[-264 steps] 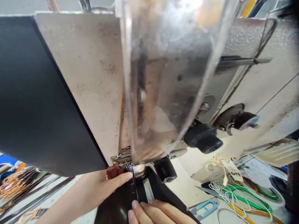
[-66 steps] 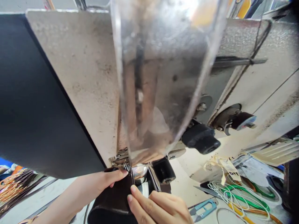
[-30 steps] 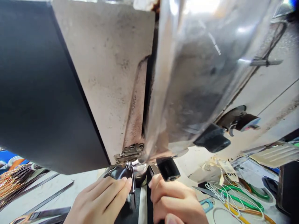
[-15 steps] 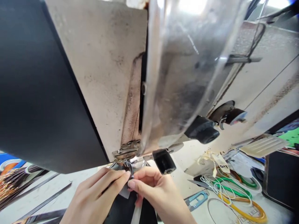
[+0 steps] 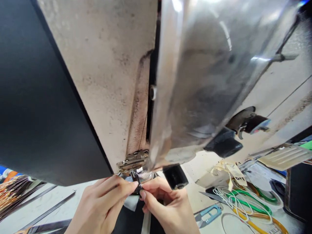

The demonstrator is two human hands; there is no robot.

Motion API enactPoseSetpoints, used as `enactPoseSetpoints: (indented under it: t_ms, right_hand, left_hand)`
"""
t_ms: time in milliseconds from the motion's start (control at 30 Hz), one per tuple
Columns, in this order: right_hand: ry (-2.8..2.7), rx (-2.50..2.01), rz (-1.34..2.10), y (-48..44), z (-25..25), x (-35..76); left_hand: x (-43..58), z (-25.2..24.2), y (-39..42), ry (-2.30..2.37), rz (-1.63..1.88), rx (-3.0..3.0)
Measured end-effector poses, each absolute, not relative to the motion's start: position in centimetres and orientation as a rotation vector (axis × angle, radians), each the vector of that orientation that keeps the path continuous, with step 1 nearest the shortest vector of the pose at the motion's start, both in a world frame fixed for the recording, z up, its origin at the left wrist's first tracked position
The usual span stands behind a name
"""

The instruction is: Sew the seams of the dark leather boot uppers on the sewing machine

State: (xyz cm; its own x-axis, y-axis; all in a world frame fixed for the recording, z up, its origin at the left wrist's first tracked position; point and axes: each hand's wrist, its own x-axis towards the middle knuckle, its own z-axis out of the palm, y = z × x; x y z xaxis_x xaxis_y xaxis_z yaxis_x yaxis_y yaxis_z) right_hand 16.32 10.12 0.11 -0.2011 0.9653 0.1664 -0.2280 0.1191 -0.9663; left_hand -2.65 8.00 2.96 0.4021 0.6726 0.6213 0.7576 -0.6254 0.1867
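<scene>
My left hand (image 5: 104, 201) has its fingers bent and pressed together, its fingertips beside the metal presser foot (image 5: 134, 175) of a sewing machine. What its fingers hold, if anything, is hidden. Opposite it, my right hand (image 5: 168, 204) pinches a small dark strip (image 5: 139, 191) between thumb and index finger, just in front of the foot. The two hands' fingertips nearly meet there. Black material (image 5: 128, 221) lies below and between the hands. A narrow whitish band (image 5: 146, 223) runs down by my right hand, and a pale scrap (image 5: 131, 203) shows beside my left.
The machine head (image 5: 104, 65) and a clear shield (image 5: 195, 81) fill the space above. At right lie blue thread snips (image 5: 208, 214), green-handled scissors (image 5: 253, 203), white cord (image 5: 241, 201) and a dark phone-like slab (image 5: 299, 191). Dark strips (image 5: 56, 206) lie at left.
The view has shifted closer to the machine, so the shield and the tools at right sit farther right. My fingertips stay by the presser foot, with the right fingers pinching closer to the dark strip.
</scene>
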Motion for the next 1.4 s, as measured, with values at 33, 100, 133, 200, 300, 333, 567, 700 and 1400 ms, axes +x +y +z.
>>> enactPoseSetpoints:
  t_ms: [33,100,133,200,300,333,567,700,1400]
  right_hand:
    - [-1.352,-0.827,1.260,10.3,0.3,16.4]
    - [-1.516,-0.804,1.055,10.6,0.6,16.6]
    - [-1.576,-0.787,0.954,10.8,0.8,16.8]
    - [-1.652,-0.754,0.793,11.1,1.0,17.2]
    - [-1.717,-0.683,0.757,11.6,1.2,17.7]
    - [-1.723,-0.665,0.846,11.8,1.2,17.8]
    - [-1.581,-0.699,1.433,12.9,1.6,17.7]
    - [-1.563,-0.763,1.383,12.4,1.7,17.3]
    - [-2.109,-0.468,-0.201,11.8,1.4,18.3]
  left_hand:
    - [-2.5,2.9,8.0,-1.355,-1.070,-2.517]
    - [-2.1,2.8,8.0,-1.474,-1.144,-2.459]
    - [-1.9,2.8,8.0,-1.520,-1.174,-2.419]
    - [-1.5,2.7,8.0,-1.583,-1.221,-2.357]
    - [-1.0,2.9,7.9,-1.633,-1.294,-2.311]
    - [-0.9,3.1,7.9,-1.638,-1.320,-2.292]
    - [-0.8,3.0,7.9,-1.680,-1.325,-2.265]
    - [-0.9,2.6,7.9,-1.617,-1.305,-2.247]
    - [-2.1,2.7,7.1,-0.877,-0.820,-2.205]
